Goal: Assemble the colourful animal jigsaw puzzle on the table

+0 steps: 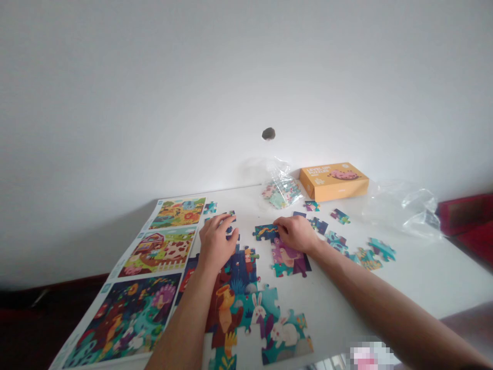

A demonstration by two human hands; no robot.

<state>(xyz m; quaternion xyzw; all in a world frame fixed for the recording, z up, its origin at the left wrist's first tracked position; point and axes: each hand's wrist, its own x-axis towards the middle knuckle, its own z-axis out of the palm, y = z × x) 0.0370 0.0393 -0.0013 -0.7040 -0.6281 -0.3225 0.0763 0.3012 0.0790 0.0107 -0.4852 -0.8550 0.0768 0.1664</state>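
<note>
From the head camera, a jigsaw is being put together on a white table (404, 277), and the step in hand looks like fitting a piece. Taking the joined puzzle (246, 298) as the landmark: the right hand (296, 234) rests at its far right corner, fingers curled down onto a loose blue piece (265, 232) just beyond the joined part, pinching its edge rather than lifting it. The left hand (215, 242) lies flat and unclenched on the puzzle's far left edge, pressing pieces down, grasping nothing. Seating the piece would call for sliding it until its tabs meet. Left of the puzzle lies a picture sheet (154, 277); well beyond it, an orange box (333, 181).
</note>
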